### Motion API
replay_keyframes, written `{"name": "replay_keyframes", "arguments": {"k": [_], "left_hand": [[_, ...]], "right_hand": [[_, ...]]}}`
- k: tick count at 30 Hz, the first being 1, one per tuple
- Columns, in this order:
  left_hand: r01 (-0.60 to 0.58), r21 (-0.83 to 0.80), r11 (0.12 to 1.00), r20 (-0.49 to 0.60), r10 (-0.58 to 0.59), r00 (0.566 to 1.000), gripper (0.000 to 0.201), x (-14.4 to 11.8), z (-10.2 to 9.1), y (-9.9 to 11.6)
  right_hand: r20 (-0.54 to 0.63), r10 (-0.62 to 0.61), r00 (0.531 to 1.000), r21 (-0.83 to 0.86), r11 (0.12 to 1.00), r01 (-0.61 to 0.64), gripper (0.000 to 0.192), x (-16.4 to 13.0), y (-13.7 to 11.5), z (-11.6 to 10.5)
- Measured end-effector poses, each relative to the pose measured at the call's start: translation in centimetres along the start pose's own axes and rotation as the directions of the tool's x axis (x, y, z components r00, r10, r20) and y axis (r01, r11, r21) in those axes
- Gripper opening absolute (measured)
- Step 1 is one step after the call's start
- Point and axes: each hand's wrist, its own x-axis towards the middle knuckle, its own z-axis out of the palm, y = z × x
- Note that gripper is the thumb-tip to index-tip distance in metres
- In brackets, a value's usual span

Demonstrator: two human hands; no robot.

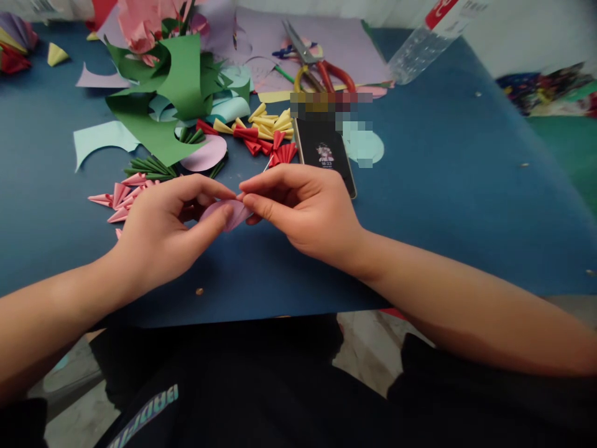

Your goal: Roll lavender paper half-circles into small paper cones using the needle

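Note:
Between my hands, above the front part of the blue table (433, 180), is a small piece of lilac paper (236, 214). My left hand (172, 218) pinches its left side, thumb in front and fingers behind. My right hand (298, 208) is closed on the paper's right end between thumb and fingertips. A thin pale stick (267, 163) shows just above the right fingers; whether they hold it, I cannot tell. Left of my left hand lie several pink paper cones (122, 198). Beyond my hands are red paper cones (282, 152) and yellow paper cones (268, 122).
Green paper scraps (180, 81), dark green cones (152, 167) and a lilac paper disc (205, 154) lie at the back left. A black phone (326, 146) rests beyond my right hand, near a pale blue disc (368, 144). Scissors (310, 56) and a plastic bottle (424, 46) are farther back.

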Motion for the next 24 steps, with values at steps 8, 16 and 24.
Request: {"name": "replay_keyframes", "arguments": {"k": [8, 16, 24], "left_hand": [[-0.052, -0.123, 0.991, 0.023, 0.055, 0.998, 0.021, -0.3, 0.4, -0.1], [0.121, -0.368, 0.922, 0.169, -0.062, 0.984, 0.036, -0.2, 0.4, -0.6], [0.201, -0.504, 0.84, 0.126, -0.159, 0.979, 0.023, 0.1, 0.1, -0.4]], "right_hand": [[0.001, 0.066, 0.998, 0.056, 0.996, -0.066, 0.042, 0.2, -0.1, 0.0], [-0.005, -0.055, 0.998, -0.032, 0.998, 0.054, 0.042, -0.7, -0.5, 0.5], [0.04, 0.03, 0.999, 0.018, 0.999, -0.031, 0.035, 0.3, -0.1, -0.7]]}}
